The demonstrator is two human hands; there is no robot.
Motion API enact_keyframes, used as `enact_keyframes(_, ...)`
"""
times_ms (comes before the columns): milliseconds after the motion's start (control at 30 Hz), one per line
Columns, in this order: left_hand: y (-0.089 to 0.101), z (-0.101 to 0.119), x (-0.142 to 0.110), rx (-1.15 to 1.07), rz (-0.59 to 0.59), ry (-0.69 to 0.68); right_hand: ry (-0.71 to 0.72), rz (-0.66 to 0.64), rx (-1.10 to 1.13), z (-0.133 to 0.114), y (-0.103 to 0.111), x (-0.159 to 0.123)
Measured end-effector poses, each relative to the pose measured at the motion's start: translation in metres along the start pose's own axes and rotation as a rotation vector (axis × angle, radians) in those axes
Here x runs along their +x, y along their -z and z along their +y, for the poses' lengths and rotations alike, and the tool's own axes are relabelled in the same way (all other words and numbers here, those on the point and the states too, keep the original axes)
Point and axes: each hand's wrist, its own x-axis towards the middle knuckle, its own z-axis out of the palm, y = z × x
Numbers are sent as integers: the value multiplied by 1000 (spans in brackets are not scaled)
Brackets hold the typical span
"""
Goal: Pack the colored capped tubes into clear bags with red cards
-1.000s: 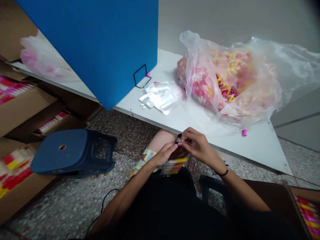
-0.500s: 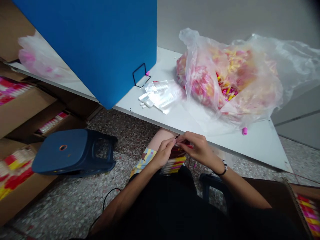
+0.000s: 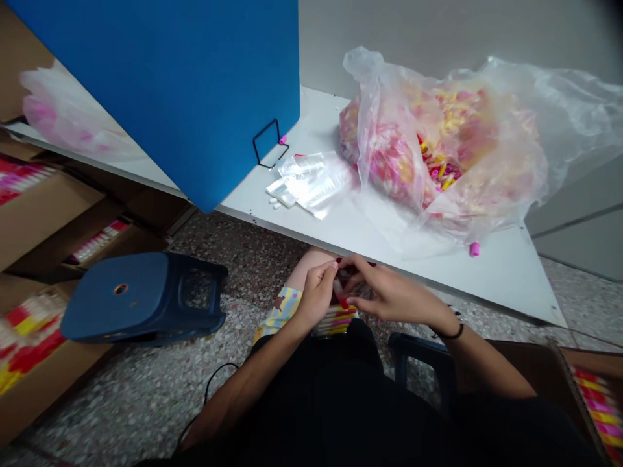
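Over my lap, my left hand is closed, its thumb and fingertips pinched at the upper end of a small white stick with a red end. Facing it, my right hand curls around the other side, its thumb at the stick's red end and its index finger reaching to the left fingertips. Part of the stick is hidden by the fingers. Just below my hands lies a bunch of white sticks with yellow and pink ends on my lap. Dark red material shows behind the fingers, too covered to name.
On the white table stand a large clear bag of coloured caps, clear plastic sleeves, a loose pink cap and a blue panel. A blue stool and cartons are left; another carton is right.
My right hand has turned and its fingers have spread apart, the thumb moving lower. The white stick with the red end now shows between my hands. The view has shifted slightly.
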Motion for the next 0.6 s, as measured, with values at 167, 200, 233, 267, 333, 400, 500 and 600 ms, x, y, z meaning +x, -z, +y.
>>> enact_keyframes(167, -3, -8, 1, -171, -50, 74, 11, 108, 70, 0, -5, 1)
enact_keyframes(200, -3, -9, 2, -205, -41, 83, 25, 92, 60, 0, -6, 2)
enact_keyframes(233, -4, -10, 2, -229, -30, 90, 39, 75, 43, 0, -7, 3)
enact_keyframes(267, -5, -12, 2, -245, -24, 102, 49, 66, 23, 0, -9, 5)
enact_keyframes(333, -7, -14, 2, -257, -20, 134, 56, 43, -27, 1, -12, 8)
enact_keyframes(400, -8, -17, 2, -257, -7, 160, 47, 9, -94, 3, -15, 10)
enact_keyframes(500, -9, -21, 1, -245, 21, 167, 38, -32, -190, 5, -19, 11)
enact_keyframes(600, -10, -23, 1, -241, 53, 155, 68, -64, -241, 6, -21, 9)
